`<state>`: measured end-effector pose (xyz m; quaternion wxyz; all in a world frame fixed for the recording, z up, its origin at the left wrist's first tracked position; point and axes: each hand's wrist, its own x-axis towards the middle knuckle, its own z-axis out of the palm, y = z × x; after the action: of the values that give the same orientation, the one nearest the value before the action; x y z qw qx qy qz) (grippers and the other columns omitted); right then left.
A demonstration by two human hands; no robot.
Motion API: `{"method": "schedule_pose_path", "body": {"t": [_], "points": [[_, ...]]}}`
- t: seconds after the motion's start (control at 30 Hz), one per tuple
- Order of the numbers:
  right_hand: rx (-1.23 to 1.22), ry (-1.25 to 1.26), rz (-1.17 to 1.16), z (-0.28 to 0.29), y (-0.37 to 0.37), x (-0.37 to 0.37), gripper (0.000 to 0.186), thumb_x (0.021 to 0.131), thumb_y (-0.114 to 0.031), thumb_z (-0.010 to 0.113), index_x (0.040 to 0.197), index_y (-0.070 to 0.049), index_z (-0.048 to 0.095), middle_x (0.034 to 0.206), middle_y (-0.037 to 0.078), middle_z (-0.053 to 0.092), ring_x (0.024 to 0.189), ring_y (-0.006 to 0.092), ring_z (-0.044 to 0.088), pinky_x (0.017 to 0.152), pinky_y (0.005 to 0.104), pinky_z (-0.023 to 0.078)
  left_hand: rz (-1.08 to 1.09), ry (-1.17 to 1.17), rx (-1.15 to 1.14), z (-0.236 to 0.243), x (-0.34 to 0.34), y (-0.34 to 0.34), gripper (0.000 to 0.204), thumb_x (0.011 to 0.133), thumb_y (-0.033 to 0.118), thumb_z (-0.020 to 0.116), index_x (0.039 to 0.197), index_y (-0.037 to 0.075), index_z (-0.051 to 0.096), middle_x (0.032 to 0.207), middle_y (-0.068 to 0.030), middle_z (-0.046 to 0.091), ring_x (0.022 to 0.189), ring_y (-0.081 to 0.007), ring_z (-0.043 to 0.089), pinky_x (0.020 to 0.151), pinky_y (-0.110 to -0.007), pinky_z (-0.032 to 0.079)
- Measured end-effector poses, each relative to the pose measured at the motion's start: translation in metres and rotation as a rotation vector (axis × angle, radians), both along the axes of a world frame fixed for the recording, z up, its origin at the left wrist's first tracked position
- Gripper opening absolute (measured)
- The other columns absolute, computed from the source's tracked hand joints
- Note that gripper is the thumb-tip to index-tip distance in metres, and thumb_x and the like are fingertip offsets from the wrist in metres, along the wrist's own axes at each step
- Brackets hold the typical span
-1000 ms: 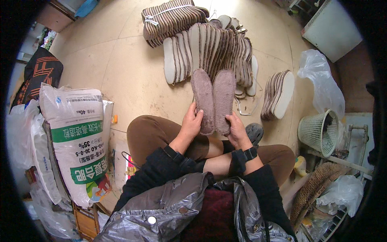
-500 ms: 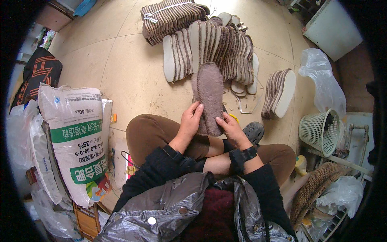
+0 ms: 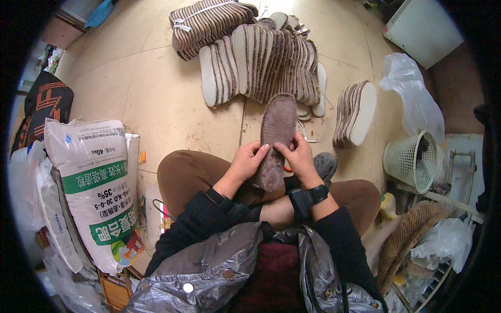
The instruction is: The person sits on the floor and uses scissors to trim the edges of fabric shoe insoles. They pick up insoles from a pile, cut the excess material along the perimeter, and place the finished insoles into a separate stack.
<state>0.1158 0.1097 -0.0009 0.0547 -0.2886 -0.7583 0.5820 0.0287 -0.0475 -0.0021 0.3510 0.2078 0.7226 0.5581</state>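
A brown fleecy insole (image 3: pixel 278 121) is held upright in front of my crossed legs, its plush side facing me. My left hand (image 3: pixel 247 163) grips its left edge, thumb on the pile. My right hand (image 3: pixel 301 160) pinches the opposite edge, its thumb also pressing the plush. Whether a second insole lies behind it, I cannot tell. Just beyond stands a long leaning row of insoles (image 3: pixel 241 60) with pale undersides. A small red-orange curved piece (image 3: pixel 288 169) shows beside my right hand; its kind is hidden.
A tied bundle of insoles (image 3: pixel 211 26) lies at the far side, and a smaller stack (image 3: pixel 364 112) stands right. A large fertilizer sack (image 3: pixel 96 156) is on my left. To my right are a pale plastic basket (image 3: pixel 409 161) and a clear plastic bag (image 3: pixel 412 94).
Two insoles showed slightly offset before; now only one outline shows. The held insole has moved a little nearer, and my thumbs have come closer together on its plush side.
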Motion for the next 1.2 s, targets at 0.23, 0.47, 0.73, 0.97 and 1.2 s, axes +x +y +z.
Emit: {"method": "schedule_pose_path", "body": {"t": [0.23, 0.47, 0.73, 0.97, 1.2], "points": [[-0.131, 0.231, -0.22, -0.001, 0.013, -0.004, 0.029, 0.094, -0.025, 0.053, 0.082, 0.001, 0.055, 0.065, 0.001, 0.05, 0.063, 0.0084, 0.042, 0.058, 0.0258, 0.039, -0.048, 0.028, 0.055, 0.004, 0.004, 0.006, 0.029, 0.095, 0.025, 0.051, 0.093, -0.004, 0.058, 0.078, -0.002, 0.06, 0.074, -0.0087, 0.05, 0.068, -0.027, 0.044], [-0.087, 0.207, -0.197, 0.001, 0.018, -0.001, 0.031, 0.097, -0.026, 0.048, 0.086, 0.002, 0.057, 0.07, 0.001, 0.053, 0.067, 0.008, 0.044, 0.063, 0.0253, 0.04, -0.039, -0.024, 0.043, 0.004, 0.005, 0.005, 0.03, 0.095, 0.025, 0.051, 0.092, -0.004, 0.058, 0.077, -0.0022, 0.06, 0.073, -0.0083, 0.05, 0.067, -0.027, 0.044], [-0.132, 0.314, -0.348, 0.013, 0.028, -0.002, 0.019, 0.094, -0.021, 0.055, 0.09, -0.003, 0.06, 0.075, -0.002, 0.055, 0.07, 0.0059, 0.048, 0.063, 0.0205, 0.04, -0.102, 0.019, -0.002, 0.003, 0.006, 0.004, 0.028, 0.095, 0.024, 0.051, 0.099, -0.003, 0.059, 0.08, -0.0034, 0.061, 0.077, -0.0084, 0.052, 0.071, -0.027, 0.045], [-0.125, 0.25, -0.36, 0.006, 0.036, 0.001, 0.02, 0.092, -0.021, 0.058, 0.089, -0.001, 0.057, 0.072, -0.003, 0.052, 0.066, 0.0046, 0.046, 0.06, 0.0198, 0.04, -0.131, -0.029, -0.05, 0.001, 0.006, 0.005, 0.029, 0.096, 0.024, 0.05, 0.103, -0.002, 0.059, 0.083, -0.003, 0.061, 0.08, -0.0091, 0.053, 0.074, -0.026, 0.045], [-0.354, 0.325, -0.618, -0.001, 0.054, 0.003, 0.015, 0.094, -0.018, 0.053, 0.088, -0.005, 0.053, 0.069, -0.003, 0.045, 0.059, 0.005, 0.039, 0.052, 0.0206, 0.035, -0.116, -0.096, 0.04, 0.003, 0.006, 0.005, 0.029, 0.096, 0.024, 0.05, 0.103, -0.002, 0.06, 0.082, -0.0021, 0.061, 0.08, -0.0089, 0.053, 0.074, -0.026, 0.045]]}}
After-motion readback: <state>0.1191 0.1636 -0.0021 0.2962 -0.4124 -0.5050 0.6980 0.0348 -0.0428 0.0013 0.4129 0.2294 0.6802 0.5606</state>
